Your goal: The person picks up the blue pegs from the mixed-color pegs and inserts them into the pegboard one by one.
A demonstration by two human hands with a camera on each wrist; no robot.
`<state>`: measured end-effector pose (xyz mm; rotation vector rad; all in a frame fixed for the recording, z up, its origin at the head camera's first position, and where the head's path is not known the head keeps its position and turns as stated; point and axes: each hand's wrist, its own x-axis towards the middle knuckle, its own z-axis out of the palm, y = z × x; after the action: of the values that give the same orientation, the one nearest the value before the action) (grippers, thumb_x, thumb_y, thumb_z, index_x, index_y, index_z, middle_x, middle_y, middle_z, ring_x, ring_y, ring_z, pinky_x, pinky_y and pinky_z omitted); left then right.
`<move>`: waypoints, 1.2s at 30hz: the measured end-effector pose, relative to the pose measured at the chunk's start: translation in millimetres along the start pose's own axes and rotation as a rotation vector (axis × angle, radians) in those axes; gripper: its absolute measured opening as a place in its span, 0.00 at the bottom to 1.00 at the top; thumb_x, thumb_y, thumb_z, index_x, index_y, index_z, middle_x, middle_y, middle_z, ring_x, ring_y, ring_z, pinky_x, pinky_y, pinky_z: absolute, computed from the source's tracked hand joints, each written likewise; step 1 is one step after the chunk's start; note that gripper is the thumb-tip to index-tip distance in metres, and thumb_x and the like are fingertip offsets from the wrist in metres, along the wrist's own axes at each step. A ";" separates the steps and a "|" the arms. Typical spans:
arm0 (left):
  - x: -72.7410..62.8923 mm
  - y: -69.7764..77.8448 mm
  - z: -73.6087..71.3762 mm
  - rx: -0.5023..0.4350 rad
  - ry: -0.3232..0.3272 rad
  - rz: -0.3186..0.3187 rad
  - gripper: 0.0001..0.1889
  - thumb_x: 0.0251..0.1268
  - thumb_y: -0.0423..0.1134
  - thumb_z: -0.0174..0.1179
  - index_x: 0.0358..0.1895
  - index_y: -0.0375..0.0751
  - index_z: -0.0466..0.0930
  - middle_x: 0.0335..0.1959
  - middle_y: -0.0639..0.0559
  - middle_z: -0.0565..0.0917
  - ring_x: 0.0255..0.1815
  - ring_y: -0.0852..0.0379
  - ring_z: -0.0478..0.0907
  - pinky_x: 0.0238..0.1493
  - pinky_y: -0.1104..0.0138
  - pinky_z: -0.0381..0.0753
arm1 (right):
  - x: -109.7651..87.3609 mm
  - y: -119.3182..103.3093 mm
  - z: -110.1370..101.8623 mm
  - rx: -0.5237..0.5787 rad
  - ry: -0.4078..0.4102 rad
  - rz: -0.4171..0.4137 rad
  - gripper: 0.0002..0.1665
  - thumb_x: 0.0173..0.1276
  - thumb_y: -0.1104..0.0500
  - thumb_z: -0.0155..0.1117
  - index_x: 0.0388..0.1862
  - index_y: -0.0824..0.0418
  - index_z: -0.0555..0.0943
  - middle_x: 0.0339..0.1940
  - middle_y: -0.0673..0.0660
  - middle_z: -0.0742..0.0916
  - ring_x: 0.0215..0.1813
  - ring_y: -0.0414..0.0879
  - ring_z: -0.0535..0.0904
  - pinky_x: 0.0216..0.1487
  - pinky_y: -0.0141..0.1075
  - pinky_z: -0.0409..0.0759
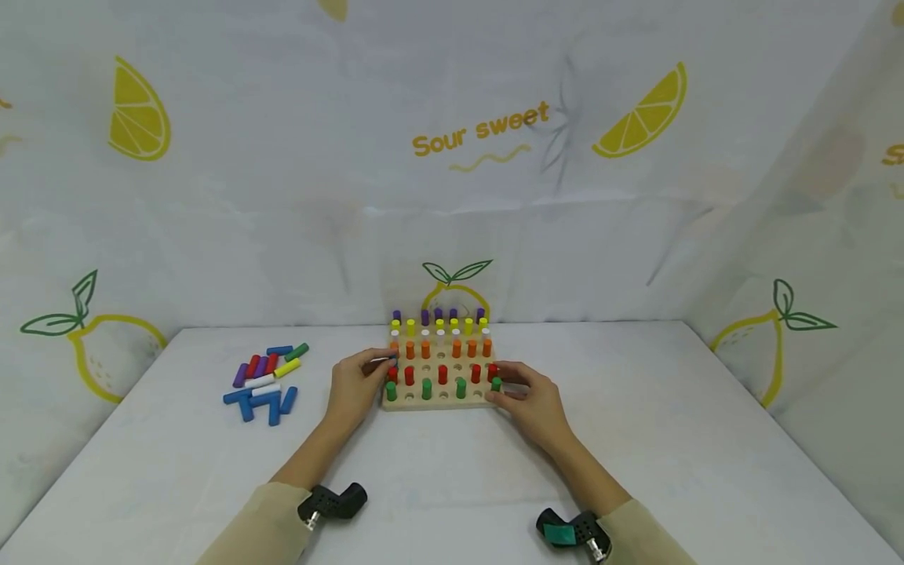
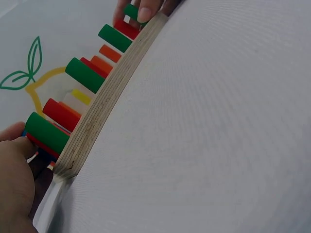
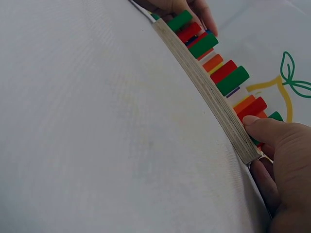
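A wooden pegboard [image 1: 417, 405] stands in the middle of the table, with rows of purple, yellow, white, orange, red and green pegs upright in its holes. At its left edge, my left hand [image 1: 353, 388] pinches a blue peg [image 3: 208, 32], mostly hidden by the fingers, beside the orange and red rows. My right hand [image 1: 534, 404] grips the board's front right corner, the thumb [image 3: 257, 124] at the front edge beside a green peg [image 1: 497, 384]. In the left wrist view, a green peg [image 2: 47, 133] at the near corner partly covers the left fingertips.
Loose pegs lie in a pile left of the board: several blue pegs [image 1: 264, 399], a yellow peg [image 1: 287, 368], a green peg [image 1: 297, 352], plus red, purple and white ones. Behind the table [image 1: 452, 486] hangs a white cloth [image 1: 282, 235] printed with lemons.
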<state>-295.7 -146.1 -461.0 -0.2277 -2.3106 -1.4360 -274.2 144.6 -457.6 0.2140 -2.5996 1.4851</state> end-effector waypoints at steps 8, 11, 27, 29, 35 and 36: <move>0.7 -0.4 -0.4 -0.078 0.003 -0.028 0.11 0.66 0.30 0.66 0.49 0.37 0.88 0.48 0.42 0.90 0.48 0.46 0.89 0.49 0.69 0.87 | 0.0 0.4 -0.8 0.003 0.003 -0.002 0.31 0.59 0.59 0.78 0.62 0.55 0.81 0.60 0.56 0.87 0.62 0.51 0.82 0.58 0.40 0.85; 0.6 -0.9 -0.7 -0.096 0.007 -0.051 0.10 0.66 0.31 0.66 0.49 0.36 0.88 0.49 0.42 0.90 0.49 0.46 0.89 0.49 0.70 0.87 | -0.2 0.6 -0.9 0.014 0.003 -0.007 0.30 0.59 0.60 0.78 0.61 0.56 0.81 0.60 0.56 0.87 0.62 0.51 0.83 0.58 0.39 0.85; 0.4 -0.1 -1.2 -0.109 0.027 -0.117 0.11 0.64 0.30 0.67 0.49 0.36 0.88 0.51 0.40 0.89 0.48 0.44 0.89 0.47 0.71 0.87 | 0.1 2.1 -0.1 0.029 0.008 -0.018 0.29 0.59 0.61 0.78 0.60 0.57 0.82 0.59 0.55 0.87 0.61 0.51 0.83 0.57 0.38 0.85; 0.0 0.3 -1.3 -0.081 0.037 -0.126 0.11 0.64 0.30 0.68 0.49 0.38 0.89 0.50 0.41 0.89 0.48 0.45 0.89 0.46 0.71 0.87 | 0.2 2.1 0.0 0.031 0.008 -0.017 0.29 0.59 0.61 0.78 0.60 0.57 0.82 0.59 0.55 0.87 0.61 0.51 0.83 0.57 0.38 0.85; -1.0 0.9 -2.2 -0.015 0.041 -0.153 0.10 0.64 0.33 0.69 0.47 0.41 0.90 0.48 0.45 0.90 0.49 0.49 0.88 0.48 0.68 0.87 | 0.7 2.5 0.7 0.027 0.008 -0.024 0.29 0.59 0.61 0.78 0.60 0.57 0.82 0.59 0.55 0.87 0.61 0.51 0.83 0.57 0.38 0.86; -1.2 0.6 -2.2 -0.012 0.038 -0.157 0.10 0.64 0.33 0.69 0.48 0.42 0.90 0.48 0.45 0.90 0.49 0.49 0.88 0.48 0.68 0.87 | 0.8 2.8 0.7 0.026 0.009 -0.025 0.29 0.59 0.61 0.78 0.60 0.57 0.82 0.59 0.55 0.87 0.61 0.51 0.83 0.57 0.38 0.86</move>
<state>-293.9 -147.7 -460.2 -0.0228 -2.3331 -1.5153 -275.5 145.4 -460.1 0.2418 -2.5620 1.5092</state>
